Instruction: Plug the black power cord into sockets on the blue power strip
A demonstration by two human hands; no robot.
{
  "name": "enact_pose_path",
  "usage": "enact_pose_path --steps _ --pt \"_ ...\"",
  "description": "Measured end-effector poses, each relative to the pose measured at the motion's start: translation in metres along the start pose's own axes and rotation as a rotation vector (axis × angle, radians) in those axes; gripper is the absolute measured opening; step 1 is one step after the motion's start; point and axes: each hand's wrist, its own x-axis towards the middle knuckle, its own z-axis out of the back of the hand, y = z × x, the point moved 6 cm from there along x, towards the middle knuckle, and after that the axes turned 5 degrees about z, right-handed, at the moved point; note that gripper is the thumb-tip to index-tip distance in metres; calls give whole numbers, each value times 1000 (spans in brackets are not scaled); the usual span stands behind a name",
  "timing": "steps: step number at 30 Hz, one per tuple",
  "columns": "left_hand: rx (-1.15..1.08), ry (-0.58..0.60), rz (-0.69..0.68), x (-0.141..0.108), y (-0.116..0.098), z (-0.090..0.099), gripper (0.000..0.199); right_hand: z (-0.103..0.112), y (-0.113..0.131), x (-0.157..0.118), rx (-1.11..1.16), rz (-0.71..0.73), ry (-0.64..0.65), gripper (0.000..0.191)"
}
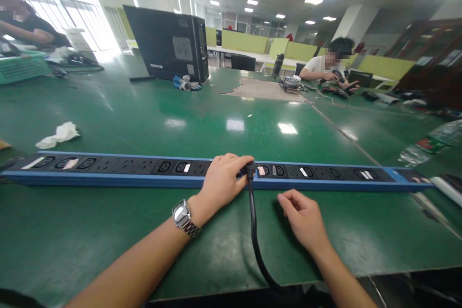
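A long blue power strip (137,180) with a row of black sockets lies across the green table. My left hand (225,178), a watch on its wrist, rests over the middle of the strip, its thumb and fingers gripping a black plug (250,169) at the strip. From the plug a thick black cable (254,236) runs down over the table's near edge. My right hand (301,214) is just in front of the strip, right of the cable, with its fingers curled together and nothing visible in them.
Crumpled white tissue (59,134) lies behind the strip's left part, a plastic bottle (431,143) near its right end. Farther back stand a black computer case (173,45) with blue-grey gloves (186,83) and a green basket (23,67). Two people sit across the table.
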Motion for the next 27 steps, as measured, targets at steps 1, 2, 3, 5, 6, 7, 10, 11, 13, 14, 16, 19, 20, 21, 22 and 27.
enact_pose_path --steps 1,2,3,5,6,7,10,11,13,14,16,19,20,21,22,27 --pt "1 9 -18 -1 -1 0 31 -1 0 1 61 -36 -25 37" --pt "3 21 -38 -1 -2 0 33 -3 2 4 137 -78 -53 38" --pt "7 34 -61 -2 -3 -1 36 -7 5 7 219 -119 -79 39" --pt "24 61 -103 -5 -3 -2 46 -23 20 17 356 -175 -80 45" --pt "43 74 -117 -7 -3 -3 53 -33 32 23 399 -190 -44 51" --pt "66 81 -120 -9 -1 -3 63 -43 45 30 432 -197 0 56" --pt "149 42 -41 -12 11 -2 82 -50 83 47 533 -184 63 52" --pt "178 26 -7 -13 14 -1 83 -43 90 51 569 -171 36 50" --pt "230 18 15 -15 18 -1 74 -15 91 56 582 -145 -59 52" --pt "252 26 5 -15 18 -3 69 1 85 57 551 -148 -101 54" --pt "279 41 -17 -15 16 -5 61 30 62 57 448 -194 -160 57" --pt "291 38 -6 -14 14 -6 61 53 25 56 343 -294 -144 58" --pt "292 36 -2 -14 14 -7 61 55 17 56 338 -311 -135 58" --pt "293 35 1 -14 13 -7 60 56 11 56 339 -317 -126 58" --pt "294 34 2 -14 13 -7 60 56 8 57 343 -316 -117 58" --pt "308 32 2 -15 14 -6 60 52 11 64 299 -273 -93 50"
